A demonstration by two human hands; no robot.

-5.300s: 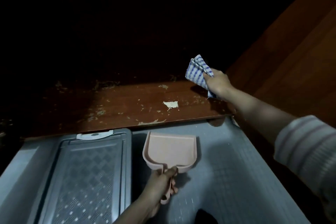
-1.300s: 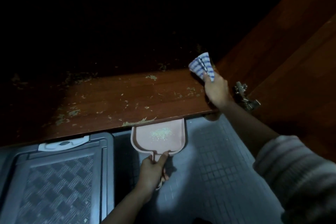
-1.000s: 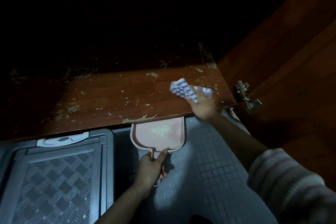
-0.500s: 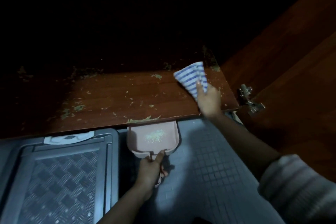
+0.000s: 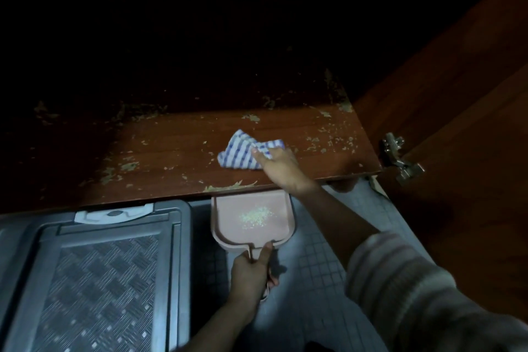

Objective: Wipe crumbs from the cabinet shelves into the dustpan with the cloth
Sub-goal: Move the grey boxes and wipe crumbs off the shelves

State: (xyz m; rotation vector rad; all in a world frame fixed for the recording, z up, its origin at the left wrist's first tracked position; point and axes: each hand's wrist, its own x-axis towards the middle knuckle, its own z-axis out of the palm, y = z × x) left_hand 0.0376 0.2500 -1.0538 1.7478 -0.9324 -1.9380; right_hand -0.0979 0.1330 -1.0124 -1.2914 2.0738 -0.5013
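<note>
Half a second ago the cloth [image 5: 243, 154] stood up off the wood near the right rear corner. Now I see it down flat on the shelf [image 5: 160, 151], further left and closer to the front edge, almost in line with the dustpan [image 5: 220, 217] below. My right hand [image 5: 281, 164] rests on its right end, fingers [image 5: 258, 155] bunching the blue-checked fabric and pressing it onto the boards. I read that as the sweep stroke under way: lift and reset done, pull toward the lip begun.

My left hand [image 5: 251, 274] has not shifted. Its fingers are wrapped round the dustpan handle, one digit laid up along the neck, and the pan mouth stays tucked just under the shelf's front edge. A pale heap of crumbs [image 5: 255, 216] sits in the middle of the pan, looking about the same as a moment ago, so this pass has delivered nothing yet.

A thin ridge of debris [image 5: 228, 186] lies on the very edge of the shelf, right above the pan, between cloth and drop. Carrying the stroke forward should tip it in.

More flecks [image 5: 334, 140] remain scattered behind and to the right of the cloth, near the door hinge [image 5: 400, 161], and others to the left toward the dark back. I judge the shelf well short of clean.
</note>
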